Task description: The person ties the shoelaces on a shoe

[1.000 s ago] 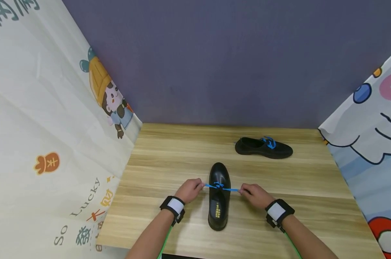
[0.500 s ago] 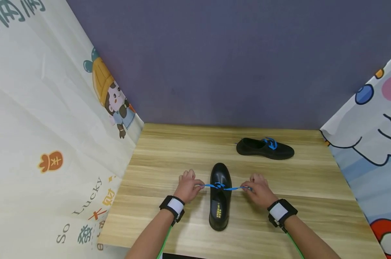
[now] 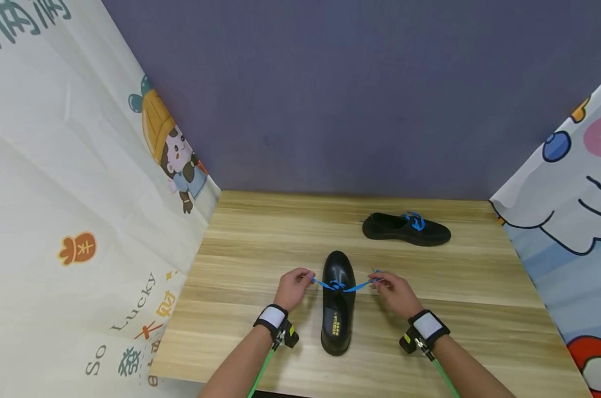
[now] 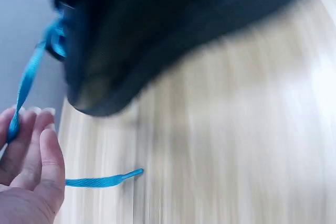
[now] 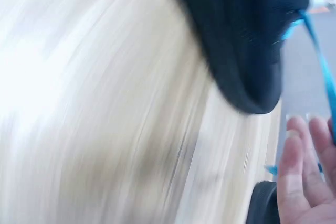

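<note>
A black leather shoe (image 3: 338, 268) stands on the table, toe pointing away, its blue shoelace (image 3: 337, 285) crossed over the instep. Left of it, my left hand (image 3: 291, 290) pinches one end of the lace, which rises from the eyelets to the fingers. My right hand (image 3: 397, 294) pinches the other end on the opposite side. In the left wrist view, the loose tip of the lace (image 4: 100, 182) sticks out past the fingers (image 4: 51, 161). The right wrist view shows the lace (image 5: 321, 61) running from the shoe (image 5: 252, 72) down to the right hand's fingers.
A second black shoe (image 3: 400, 229) with a blue lace lies farther back on the right, toe pointing right. The wooden table (image 3: 260, 232) meets a grey-blue panel (image 3: 350, 110) at the back. Printed cloths hang at left (image 3: 41, 166) and right (image 3: 559, 193).
The lace ends have gone from pulled nearly straight sideways to slanting up and slacker. My right hand's fingertips have moved slightly up; both wrists have turned. The shoes stay in place.
</note>
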Demonstrator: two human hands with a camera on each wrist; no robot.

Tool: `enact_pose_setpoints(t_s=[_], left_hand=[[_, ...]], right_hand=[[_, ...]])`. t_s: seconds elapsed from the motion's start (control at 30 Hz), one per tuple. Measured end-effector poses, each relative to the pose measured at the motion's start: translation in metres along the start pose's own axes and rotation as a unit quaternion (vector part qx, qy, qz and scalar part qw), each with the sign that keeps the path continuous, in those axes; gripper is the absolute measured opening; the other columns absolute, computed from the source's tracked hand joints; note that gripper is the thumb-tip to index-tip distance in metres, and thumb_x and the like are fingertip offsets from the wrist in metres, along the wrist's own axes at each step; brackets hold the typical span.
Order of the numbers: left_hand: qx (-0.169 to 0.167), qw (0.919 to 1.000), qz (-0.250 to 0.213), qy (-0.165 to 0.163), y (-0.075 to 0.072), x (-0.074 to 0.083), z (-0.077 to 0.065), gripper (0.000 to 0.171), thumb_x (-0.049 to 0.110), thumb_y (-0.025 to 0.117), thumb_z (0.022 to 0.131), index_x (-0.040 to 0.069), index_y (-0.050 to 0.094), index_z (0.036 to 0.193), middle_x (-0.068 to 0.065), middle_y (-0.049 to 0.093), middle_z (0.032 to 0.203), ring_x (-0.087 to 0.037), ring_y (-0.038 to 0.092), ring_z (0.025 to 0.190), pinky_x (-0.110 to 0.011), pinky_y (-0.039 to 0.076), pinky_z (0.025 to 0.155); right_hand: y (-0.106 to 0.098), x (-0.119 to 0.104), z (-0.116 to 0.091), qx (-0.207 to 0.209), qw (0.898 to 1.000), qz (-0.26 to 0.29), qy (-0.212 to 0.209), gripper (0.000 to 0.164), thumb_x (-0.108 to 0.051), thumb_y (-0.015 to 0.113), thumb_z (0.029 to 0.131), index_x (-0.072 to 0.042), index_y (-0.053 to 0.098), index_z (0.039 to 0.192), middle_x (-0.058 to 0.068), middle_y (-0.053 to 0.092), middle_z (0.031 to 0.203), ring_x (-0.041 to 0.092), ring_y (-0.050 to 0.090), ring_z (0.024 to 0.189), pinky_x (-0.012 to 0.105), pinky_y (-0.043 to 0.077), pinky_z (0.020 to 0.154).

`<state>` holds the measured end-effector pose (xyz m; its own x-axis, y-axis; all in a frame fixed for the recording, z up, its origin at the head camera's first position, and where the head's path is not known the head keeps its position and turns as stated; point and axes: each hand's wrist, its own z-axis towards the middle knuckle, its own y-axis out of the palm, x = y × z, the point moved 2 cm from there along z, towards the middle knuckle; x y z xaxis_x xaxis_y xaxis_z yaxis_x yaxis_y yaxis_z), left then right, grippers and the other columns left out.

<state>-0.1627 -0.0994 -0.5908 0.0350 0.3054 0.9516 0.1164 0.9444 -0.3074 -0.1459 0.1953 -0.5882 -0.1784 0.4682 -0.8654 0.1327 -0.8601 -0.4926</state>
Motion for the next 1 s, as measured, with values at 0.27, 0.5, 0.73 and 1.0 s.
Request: enact_pose_setpoints(t_s=[0.27, 0.5, 0.73, 1.0], left_hand=[[0.035, 0.9456, -0.320, -0.048, 0.007, 0.007, 0.007, 0.015, -0.003, 0.055, 0.100, -0.012, 0.050, 0.110, -0.038, 0.062, 0.111, -0.037, 0.069, 0.103, -0.043, 0.055, 0.091], [0.033, 0.9252, -0.373, -0.058, 0.009, 0.011, 0.011, 0.019, -0.003, 0.052, 0.101, -0.001, 0.040, 0.116, -0.019, 0.069, 0.103, -0.016, 0.063, 0.073, -0.028, 0.055, 0.072], [-0.006, 0.9453, -0.321, -0.056, 0.009, 0.018, 0.013, 0.024, -0.003, 0.059, 0.098, -0.016, 0.053, 0.116, -0.021, 0.073, 0.104, -0.007, 0.057, 0.068, -0.021, 0.049, 0.069], [-0.031, 0.9619, -0.267, -0.048, 0.010, 0.022, 0.017, 0.032, 0.000, 0.065, 0.095, -0.017, 0.055, 0.120, -0.018, 0.074, 0.102, -0.013, 0.066, 0.081, -0.022, 0.051, 0.072]], right_hand=[[0.007, -0.009, 0.007, 0.041, 0.943, 0.324, 0.058, 0.032, -0.007, 0.055, 0.103, 0.015, 0.047, 0.125, 0.017, 0.069, 0.115, 0.018, 0.070, 0.104, 0.031, 0.055, 0.090], [0.011, -0.017, 0.016, 0.055, 0.901, 0.428, 0.039, 0.029, 0.001, 0.048, 0.104, 0.007, 0.034, 0.128, 0.003, 0.070, 0.107, 0.015, 0.070, 0.088, 0.028, 0.057, 0.082], [0.018, -0.022, 0.021, 0.014, 0.929, 0.368, 0.034, 0.031, 0.007, 0.050, 0.101, 0.017, 0.037, 0.126, 0.013, 0.070, 0.114, 0.013, 0.060, 0.074, 0.023, 0.052, 0.069], [0.025, -0.029, 0.026, -0.022, 0.973, 0.223, 0.048, 0.032, 0.005, 0.054, 0.096, 0.013, 0.054, 0.127, 0.034, 0.060, 0.122, 0.020, 0.063, 0.079, 0.034, 0.055, 0.072]])
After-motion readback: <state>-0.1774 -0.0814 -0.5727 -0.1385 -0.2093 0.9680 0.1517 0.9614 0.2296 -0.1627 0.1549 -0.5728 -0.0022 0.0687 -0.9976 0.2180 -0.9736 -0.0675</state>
